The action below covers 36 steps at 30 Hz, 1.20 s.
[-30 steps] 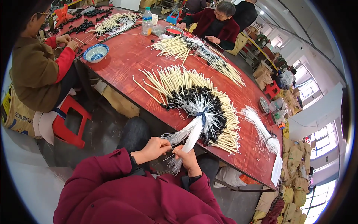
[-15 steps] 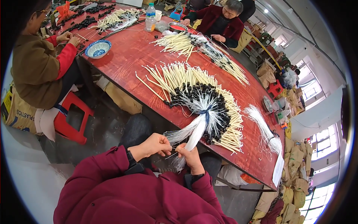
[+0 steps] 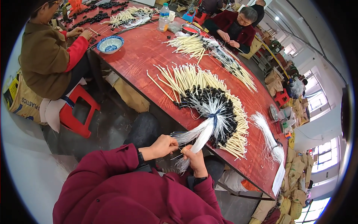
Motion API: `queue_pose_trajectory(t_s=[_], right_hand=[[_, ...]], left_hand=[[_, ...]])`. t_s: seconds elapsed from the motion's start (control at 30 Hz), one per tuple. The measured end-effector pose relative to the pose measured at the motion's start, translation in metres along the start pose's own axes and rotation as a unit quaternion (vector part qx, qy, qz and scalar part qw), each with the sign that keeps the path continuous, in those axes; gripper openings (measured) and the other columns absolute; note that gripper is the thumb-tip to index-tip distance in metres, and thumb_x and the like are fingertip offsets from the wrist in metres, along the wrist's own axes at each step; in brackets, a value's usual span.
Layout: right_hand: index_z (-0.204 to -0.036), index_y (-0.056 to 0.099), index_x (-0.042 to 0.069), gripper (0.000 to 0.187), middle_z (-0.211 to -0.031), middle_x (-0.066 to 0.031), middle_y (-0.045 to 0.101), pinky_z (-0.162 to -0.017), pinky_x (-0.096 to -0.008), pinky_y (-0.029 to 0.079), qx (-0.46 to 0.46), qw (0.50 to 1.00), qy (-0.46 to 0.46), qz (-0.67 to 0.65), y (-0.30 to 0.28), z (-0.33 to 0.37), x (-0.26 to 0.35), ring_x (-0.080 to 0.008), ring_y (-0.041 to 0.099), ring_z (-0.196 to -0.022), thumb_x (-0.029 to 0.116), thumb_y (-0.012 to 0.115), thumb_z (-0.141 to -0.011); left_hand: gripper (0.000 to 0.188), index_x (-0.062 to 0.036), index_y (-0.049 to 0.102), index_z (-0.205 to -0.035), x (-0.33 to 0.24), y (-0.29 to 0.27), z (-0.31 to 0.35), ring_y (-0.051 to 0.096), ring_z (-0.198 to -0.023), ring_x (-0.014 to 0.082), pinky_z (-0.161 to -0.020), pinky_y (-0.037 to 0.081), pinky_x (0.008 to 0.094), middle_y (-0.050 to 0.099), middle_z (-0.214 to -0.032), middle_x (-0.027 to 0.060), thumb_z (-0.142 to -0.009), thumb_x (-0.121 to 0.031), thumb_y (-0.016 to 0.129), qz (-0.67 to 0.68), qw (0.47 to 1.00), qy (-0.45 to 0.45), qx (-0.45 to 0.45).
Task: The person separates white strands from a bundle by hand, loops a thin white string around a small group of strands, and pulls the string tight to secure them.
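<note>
Both of my hands work just off the table's near edge, with fingertips pinched close together. My left hand [image 3: 162,146] is closed in a pinch on thin strands at the left of the bundle. My right hand [image 3: 194,160] is closed on white threads beside the hanging tail. The bundle of white threads [image 3: 203,131] is tied with a dark blue band [image 3: 213,116]. From the tie the threads spread to a ring of black beads [image 3: 227,108], and cream-coloured sticks [image 3: 194,76] fan outward from them. The exact strand ends between my fingers are too small to make out.
The fan lies on a red table [image 3: 130,52]. Another stick bundle [image 3: 190,44] lies beyond it; loose white threads [image 3: 265,128] lie at right. A blue-and-white bowl [image 3: 110,44] and a bottle [image 3: 164,18] stand farther back. Two co-workers sit at the left and far side.
The view has shifted, so the table appears a little farther right and lower. My hands stay pinched at the threads with little movement. The far co-worker's hands have come closer together.
</note>
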State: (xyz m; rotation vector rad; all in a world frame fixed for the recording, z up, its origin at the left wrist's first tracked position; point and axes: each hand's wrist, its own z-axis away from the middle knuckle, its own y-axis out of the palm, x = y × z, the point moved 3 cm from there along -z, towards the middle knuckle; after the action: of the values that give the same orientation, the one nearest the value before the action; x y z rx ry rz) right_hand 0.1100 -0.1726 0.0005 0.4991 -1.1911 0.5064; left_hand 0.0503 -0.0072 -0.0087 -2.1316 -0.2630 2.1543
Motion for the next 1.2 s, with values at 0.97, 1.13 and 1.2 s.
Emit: queue_pose_trajectory(t_s=[0.97,1.13,1.2], right_hand=[[-0.077,0.061,0.000,0.009,-0.066,-0.0026,0.057,-0.052,-0.0213,0.038,-0.009,1.000,-0.009,-0.012,-0.006,-0.001,-0.004,-0.0082,0.048,-0.054,0.009,0.063,-0.078],[-0.076,0.061,0.002,0.006,-0.062,-0.0002,0.055,-0.051,-0.0212,0.037,-0.006,1.000,-0.003,0.014,-0.004,0.003,-0.002,-0.0075,0.049,-0.053,0.009,0.061,-0.077],[-0.075,0.060,0.003,0.006,-0.060,0.0002,0.054,-0.050,-0.0215,0.037,-0.011,1.000,0.001,0.020,-0.005,0.001,-0.005,-0.0074,0.049,-0.052,0.009,0.061,-0.075]], left_hand=[[0.011,-0.0017,0.057,-0.081,-0.004,-0.004,0.006,0.066,-0.069,0.0142,-0.058,0.053,0.0225,0.065,-0.075,0.0072,-0.083,-0.007,0.066,0.385,0.904,-0.176,0.053],[0.010,-0.0015,0.058,-0.083,0.006,-0.008,0.009,0.066,-0.071,0.0142,-0.059,0.053,0.0228,0.066,-0.077,0.0083,-0.082,-0.007,0.067,0.324,0.935,-0.148,0.011],[0.010,-0.0013,0.058,-0.083,0.010,-0.010,0.008,0.065,-0.069,0.0138,-0.059,0.052,0.0227,0.066,-0.077,0.0083,-0.082,-0.007,0.067,0.315,0.937,-0.152,0.000]])
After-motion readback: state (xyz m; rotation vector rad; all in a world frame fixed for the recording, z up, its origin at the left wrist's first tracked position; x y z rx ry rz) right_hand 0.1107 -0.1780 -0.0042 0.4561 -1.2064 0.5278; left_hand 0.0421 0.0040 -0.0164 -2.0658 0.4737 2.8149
